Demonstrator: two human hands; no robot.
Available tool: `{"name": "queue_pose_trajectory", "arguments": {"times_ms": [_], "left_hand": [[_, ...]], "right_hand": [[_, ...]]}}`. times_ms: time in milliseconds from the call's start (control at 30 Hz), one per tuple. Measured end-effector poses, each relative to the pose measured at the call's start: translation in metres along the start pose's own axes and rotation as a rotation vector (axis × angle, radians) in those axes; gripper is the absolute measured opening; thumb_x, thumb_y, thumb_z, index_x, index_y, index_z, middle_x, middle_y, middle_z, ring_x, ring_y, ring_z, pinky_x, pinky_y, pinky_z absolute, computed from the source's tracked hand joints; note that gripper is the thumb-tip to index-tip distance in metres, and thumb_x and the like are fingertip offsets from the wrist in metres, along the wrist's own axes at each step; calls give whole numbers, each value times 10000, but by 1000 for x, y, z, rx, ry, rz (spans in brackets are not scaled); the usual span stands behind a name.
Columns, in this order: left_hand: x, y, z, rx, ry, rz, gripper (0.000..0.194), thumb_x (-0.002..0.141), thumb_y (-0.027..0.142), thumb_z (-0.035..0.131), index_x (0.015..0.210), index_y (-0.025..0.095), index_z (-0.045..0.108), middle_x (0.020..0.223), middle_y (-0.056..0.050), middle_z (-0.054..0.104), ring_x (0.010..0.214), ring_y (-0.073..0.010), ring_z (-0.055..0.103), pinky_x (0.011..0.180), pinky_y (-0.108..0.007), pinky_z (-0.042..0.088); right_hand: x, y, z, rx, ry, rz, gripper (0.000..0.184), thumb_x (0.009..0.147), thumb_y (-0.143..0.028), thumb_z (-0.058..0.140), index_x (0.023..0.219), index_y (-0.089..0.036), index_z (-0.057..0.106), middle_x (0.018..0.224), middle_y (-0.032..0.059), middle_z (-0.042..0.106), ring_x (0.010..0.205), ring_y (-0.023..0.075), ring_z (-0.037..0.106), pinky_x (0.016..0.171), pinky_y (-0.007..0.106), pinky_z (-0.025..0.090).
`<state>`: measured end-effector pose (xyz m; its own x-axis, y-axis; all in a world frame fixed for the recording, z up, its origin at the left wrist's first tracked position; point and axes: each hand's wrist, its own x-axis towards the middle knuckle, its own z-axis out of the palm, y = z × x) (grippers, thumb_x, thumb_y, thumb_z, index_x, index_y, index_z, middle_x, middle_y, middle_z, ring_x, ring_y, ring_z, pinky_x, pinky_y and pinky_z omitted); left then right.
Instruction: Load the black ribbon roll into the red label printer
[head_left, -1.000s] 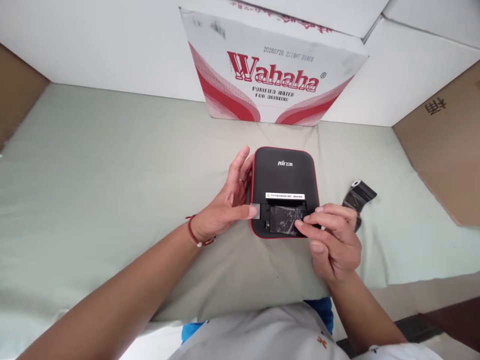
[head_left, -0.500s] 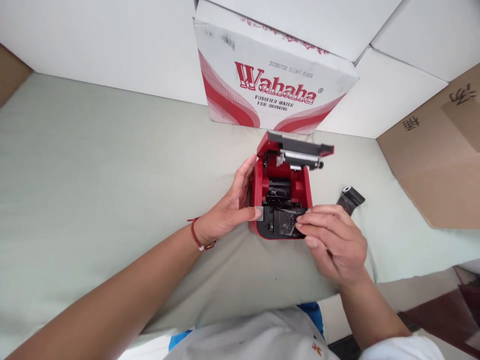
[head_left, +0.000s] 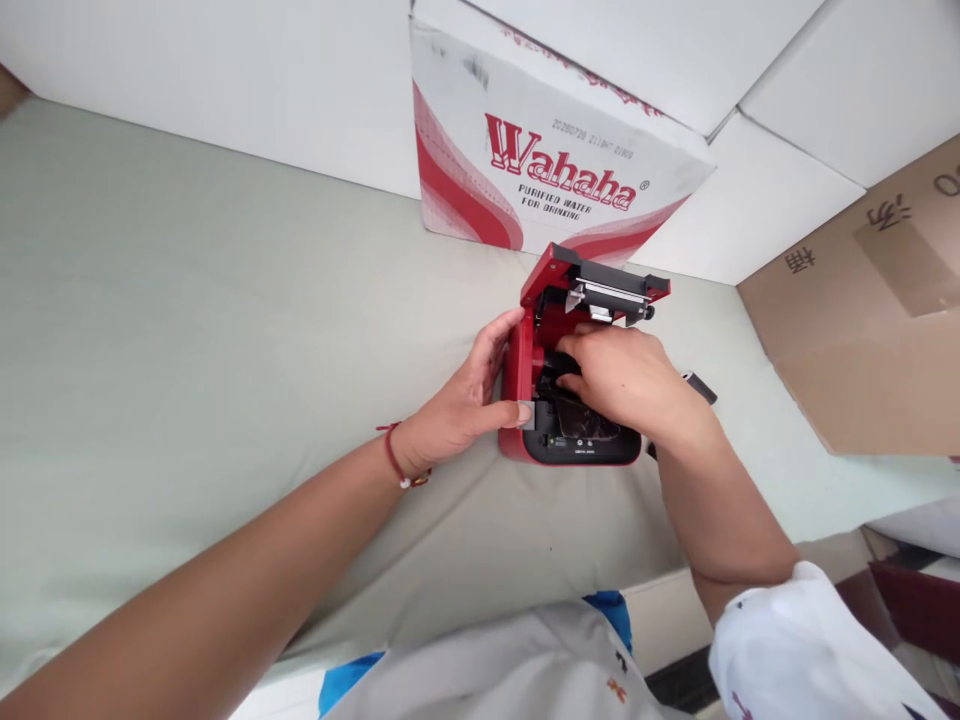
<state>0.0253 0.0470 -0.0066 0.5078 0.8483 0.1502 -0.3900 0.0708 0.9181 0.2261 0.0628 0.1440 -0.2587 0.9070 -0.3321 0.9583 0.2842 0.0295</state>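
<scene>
A small red and black label printer (head_left: 517,440) stands on the cloth with its lid (head_left: 600,275) raised. My left hand (head_left: 480,390) holds its left side, fingers along the wall and thumb on a grey tab (head_left: 528,415) at the front corner. My right hand (head_left: 630,375) reaches inside from the right, its fingers curled at a black roll of film (head_left: 556,363). The palm hides much of the inside. A shiny black strip (head_left: 589,420) from the roll lies over the front edge.
A second small black roll (head_left: 700,387) lies right of the printer, partly behind my right arm. A Wahaha water carton (head_left: 555,160) stands close behind the lid. White boxes (head_left: 225,90) line the back, and a brown carton (head_left: 870,330) stands at the right.
My right hand has let go of the strip's front end and moved back into the printer, onto the roll. My left hand keeps its hold. The view has shifted slightly.
</scene>
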Motion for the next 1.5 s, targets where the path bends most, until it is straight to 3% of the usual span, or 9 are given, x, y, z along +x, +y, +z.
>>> {"name": "queue_pose_trajectory", "arguments": {"times_ms": [133,300,433,567,833,1067,1200,1333,1500], "left_hand": [[0,1,1,-32,2,-25,1245,866,621,1057,1884,448,362,2040,-89,377,1952,-491,245,1591,-740,317],[-2,1,-1,-27,4,-24,1202,873,619,1056,1870,481,399,2043,-60,387,1948,-501,256,1590,-770,305],[-3,1,-3,-13,17,-26,1194,864,627,1064,1858,478,420,2068,-45,339,1956,-489,236,1603,-745,286],[-3,2,-4,-8,26,-20,1148,885,627,1053,1844,495,437,2065,-23,351,1952,-466,262,1607,-710,296],[-2,1,-3,-45,39,-1,1045,898,544,1054,1796,512,521,2026,0,443,1936,-450,317,1592,-697,345],[-2,0,-3,-54,46,-2,985,929,539,1031,1782,513,538,2020,11,450,1933,-444,314,1607,-705,301],[-2,-1,-5,-20,32,9,1006,947,556,1011,1813,511,501,2039,7,412,1942,-448,288,1614,-692,294],[-2,-2,-7,-4,18,11,1036,948,565,1005,1834,506,471,2050,-1,389,1944,-455,276,1607,-695,306],[-1,-4,-7,-12,23,21,1045,933,559,1014,1828,495,479,2049,-9,389,1946,-452,272,1607,-683,301]], "right_hand": [[-30,14,-5,94,61,-47,337,1095,-203,746,1408,-226,868,1363,108,872,1152,302,845,951,400,632],[-98,65,5,712,360,6,421,1106,-539,813,1407,-250,870,928,15,796,620,138,629,601,297,535],[-104,104,45,820,406,221,563,1006,-668,835,1354,-227,873,1123,93,875,806,209,761,687,342,616],[-80,122,89,753,332,290,571,912,-641,903,1292,-214,913,1101,94,874,716,187,676,739,393,636],[-98,191,120,495,557,695,511,1194,-545,796,1561,-191,749,1535,142,757,1329,275,776,1168,521,708],[-85,209,144,509,449,635,520,1183,-527,821,1572,-192,743,1580,148,737,1387,292,762,1189,536,705],[-114,184,113,663,461,410,535,1120,-613,856,1463,-204,834,1494,156,810,1357,311,794,1233,548,687],[-160,154,46,778,432,130,535,983,-718,954,1297,-286,935,1271,130,874,1109,291,850,919,398,741],[-143,103,-10,795,282,-308,256,1053,-395,938,1305,-350,944,1146,66,881,1015,228,845,878,324,700]]}}
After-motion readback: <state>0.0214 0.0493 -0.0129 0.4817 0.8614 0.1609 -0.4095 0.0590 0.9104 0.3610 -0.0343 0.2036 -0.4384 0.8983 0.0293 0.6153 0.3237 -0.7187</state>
